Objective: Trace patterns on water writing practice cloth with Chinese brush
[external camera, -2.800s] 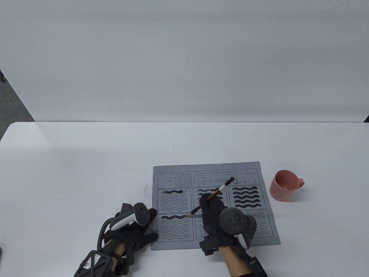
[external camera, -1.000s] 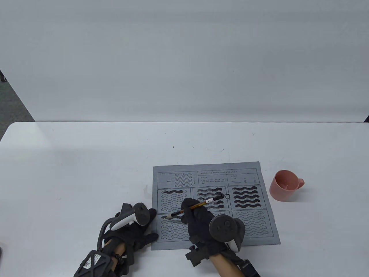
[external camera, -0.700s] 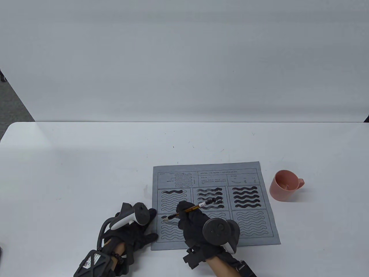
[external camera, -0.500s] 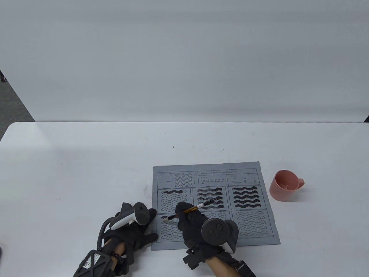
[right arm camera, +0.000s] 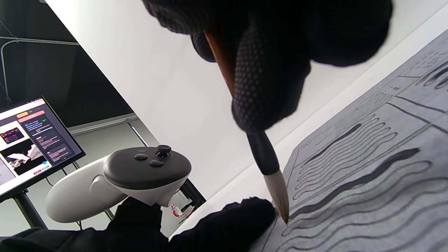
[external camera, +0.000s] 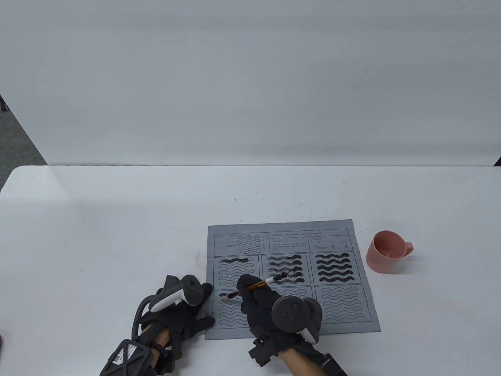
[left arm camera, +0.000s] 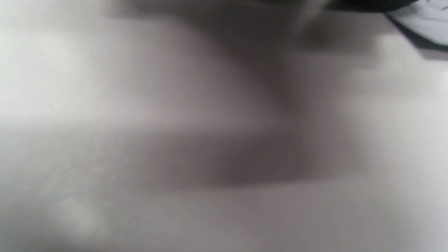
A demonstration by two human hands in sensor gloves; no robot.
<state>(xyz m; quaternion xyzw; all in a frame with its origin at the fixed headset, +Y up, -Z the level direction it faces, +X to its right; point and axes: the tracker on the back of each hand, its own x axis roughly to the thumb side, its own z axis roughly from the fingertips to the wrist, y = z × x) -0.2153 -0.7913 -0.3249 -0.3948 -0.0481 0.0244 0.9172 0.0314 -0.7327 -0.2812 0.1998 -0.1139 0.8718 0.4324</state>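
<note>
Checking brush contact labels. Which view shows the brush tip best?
The right wrist view: the brush tip is large and sharp, its point at the cloth beside the left hand. The table view shows the tip only small, ahead of the right hand. The left wrist view is blurred; no brush visible.
</note>
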